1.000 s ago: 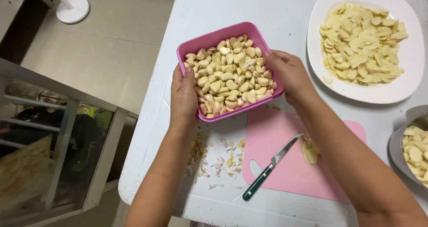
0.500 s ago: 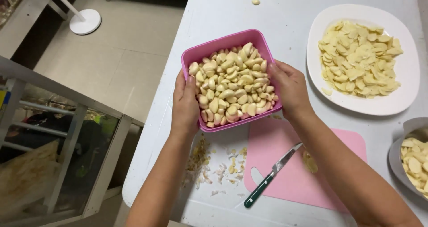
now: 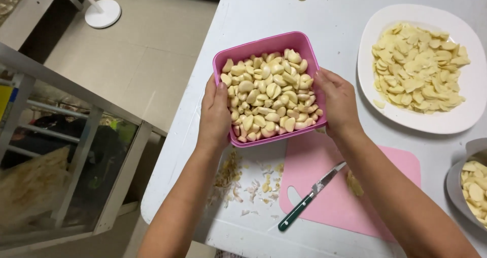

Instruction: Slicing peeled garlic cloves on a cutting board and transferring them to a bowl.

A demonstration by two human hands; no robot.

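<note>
Pink tub (image 3: 264,46) between both hands

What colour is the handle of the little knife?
The knife has a dark green handle with small pale rivets, seen best in the head view, lying on the pink cutting board.

Single head cam, steep down-look, close over white table (image 3: 264,14).
</note>
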